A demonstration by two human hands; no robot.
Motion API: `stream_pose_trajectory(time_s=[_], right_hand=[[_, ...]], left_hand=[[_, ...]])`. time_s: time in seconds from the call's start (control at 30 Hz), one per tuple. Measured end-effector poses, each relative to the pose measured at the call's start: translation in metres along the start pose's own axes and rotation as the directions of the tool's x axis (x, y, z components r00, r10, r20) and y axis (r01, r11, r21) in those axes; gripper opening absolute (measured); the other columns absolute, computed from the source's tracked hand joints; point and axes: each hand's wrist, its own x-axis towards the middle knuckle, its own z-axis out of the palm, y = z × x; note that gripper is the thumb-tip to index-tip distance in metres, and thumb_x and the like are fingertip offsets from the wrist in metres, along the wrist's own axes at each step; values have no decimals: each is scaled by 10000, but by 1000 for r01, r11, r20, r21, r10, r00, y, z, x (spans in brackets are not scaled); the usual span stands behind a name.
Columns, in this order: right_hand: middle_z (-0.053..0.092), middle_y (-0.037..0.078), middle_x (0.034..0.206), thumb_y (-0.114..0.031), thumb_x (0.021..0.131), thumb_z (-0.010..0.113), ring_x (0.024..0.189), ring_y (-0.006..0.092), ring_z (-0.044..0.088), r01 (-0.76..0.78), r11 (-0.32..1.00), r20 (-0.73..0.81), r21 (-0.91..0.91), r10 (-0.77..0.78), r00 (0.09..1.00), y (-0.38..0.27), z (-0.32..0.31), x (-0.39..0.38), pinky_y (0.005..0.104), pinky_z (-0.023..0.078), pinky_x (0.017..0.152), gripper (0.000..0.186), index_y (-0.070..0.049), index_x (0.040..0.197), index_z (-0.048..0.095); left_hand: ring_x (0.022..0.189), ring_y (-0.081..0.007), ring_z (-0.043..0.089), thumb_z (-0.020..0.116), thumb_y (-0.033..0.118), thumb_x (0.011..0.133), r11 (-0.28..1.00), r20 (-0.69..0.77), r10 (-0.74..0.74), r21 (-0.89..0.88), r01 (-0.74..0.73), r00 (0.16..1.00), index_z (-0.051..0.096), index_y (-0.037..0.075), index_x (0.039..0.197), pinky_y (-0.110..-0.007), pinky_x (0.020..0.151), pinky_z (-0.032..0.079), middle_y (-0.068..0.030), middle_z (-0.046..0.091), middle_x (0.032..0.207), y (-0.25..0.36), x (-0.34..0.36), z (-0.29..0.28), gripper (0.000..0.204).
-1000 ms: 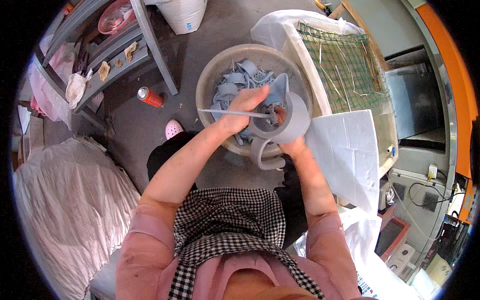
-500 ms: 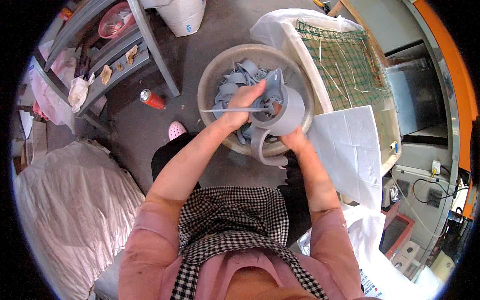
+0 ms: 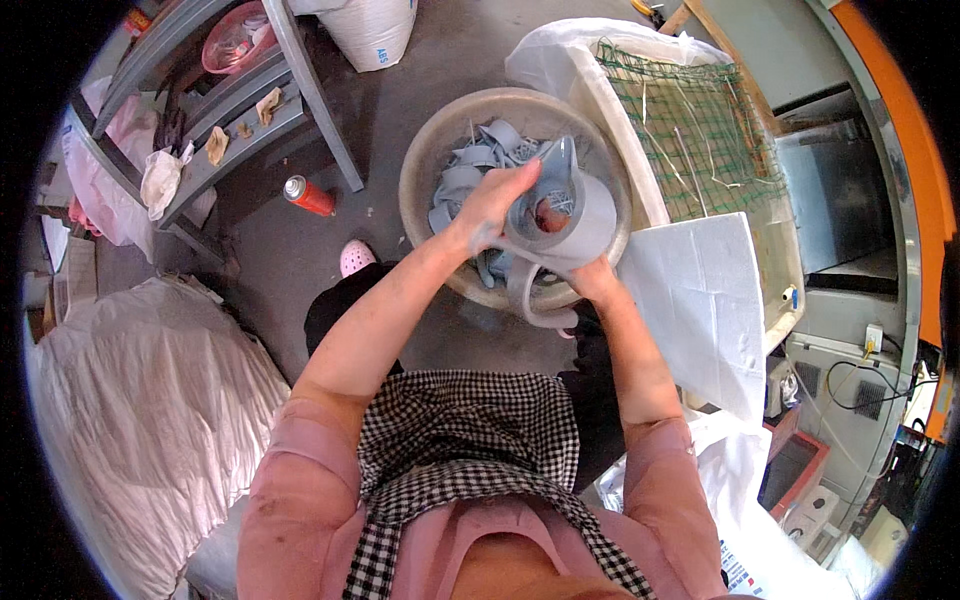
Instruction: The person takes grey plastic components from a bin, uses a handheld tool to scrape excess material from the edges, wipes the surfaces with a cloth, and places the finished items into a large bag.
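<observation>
Holding, head view: A person's right hand (image 3: 592, 277) clasps a grey jug (image 3: 590, 228) from below, its fingers mostly hidden behind the body.
Left hand (image 3: 490, 205): At the jug's rim, thumb stretched out toward the spout; the other fingers are out of sight, and whether they grip anything cannot be told.
Jug position: Over a round basin (image 3: 520, 104), mouth facing the camera, handle toward the person.
Basin contents: Grey plastic pieces (image 3: 463, 180), heaped.
Nearby: A red spray can (image 3: 318, 199) on the floor at left; a white sheet (image 3: 693, 300) at right.
</observation>
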Motion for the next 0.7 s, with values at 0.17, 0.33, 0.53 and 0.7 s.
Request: stream_pose_trajectory(time_s=[0.17,0.33,0.53,0.7], right_hand=[[546,176,1153,-61,802,519,1089,346,501,153,878,11,-454,-166,986,-23,-15,12,429,362,953,403,-48,1205,510],[618,115,955,-89,719,569,908,302,579,235,877,-164,-420,-328,930,-17,-8,16,417,441,761,291,-67,1006,603],[451,-26,558,-224,862,480,447,66,394,-719,604,559,342,485,673,-30,-45,23,237,264,395,176,-74,797,547],[379,-59,535,-292,865,519,418,47,283,-586,432,457,685,371,808,-2,-54,26,227,197,381,250,-104,699,518]], left_hand=[[647,-82,529,374,436,936,1000,-45,27,-1,-27,999,597,30,933,-226,588,401,-14,593,802,-7,2,-3,463],[432,-53,442,343,475,930,981,-106,146,144,-130,984,609,61,772,-208,370,292,26,545,594,-5,6,2,517],[451,-55,453,350,451,934,960,-148,200,228,-163,968,599,59,739,-208,401,307,28,543,590,1,3,5,504],[454,-77,478,342,481,929,963,-338,173,255,-87,925,616,44,754,-220,395,335,-3,559,596,8,4,2,545]])
